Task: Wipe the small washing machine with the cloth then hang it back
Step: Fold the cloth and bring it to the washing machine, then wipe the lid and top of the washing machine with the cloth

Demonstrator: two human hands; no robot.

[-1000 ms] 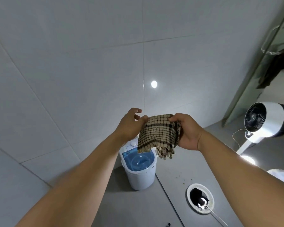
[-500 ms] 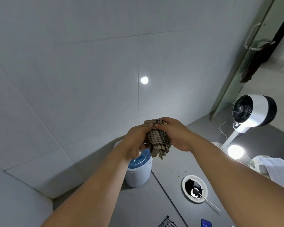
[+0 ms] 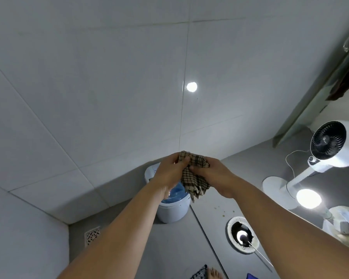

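Observation:
A tan cloth with a dark check [image 3: 193, 176] is bunched up between both my hands, its fringed end hanging down. My left hand [image 3: 169, 176] grips its left side and my right hand [image 3: 216, 174] grips its right side, both held out in front of me. Below them on the grey floor stands the small white washing machine [image 3: 173, 210] with a blue see-through lid, against the tiled wall. My left hand and the cloth hide most of the lid.
A white fan on a stand [image 3: 328, 150] is at the right, with a bright lamp [image 3: 308, 198] in front of it. A round floor drain [image 3: 242, 234] lies right of the machine, a square vent [image 3: 92, 235] to its left. My toes [image 3: 215, 273] show at the bottom.
The cloth was spread between my hands a second ago; now it is gathered into a bunch. My hands have come together, and the view has tilted down toward the floor.

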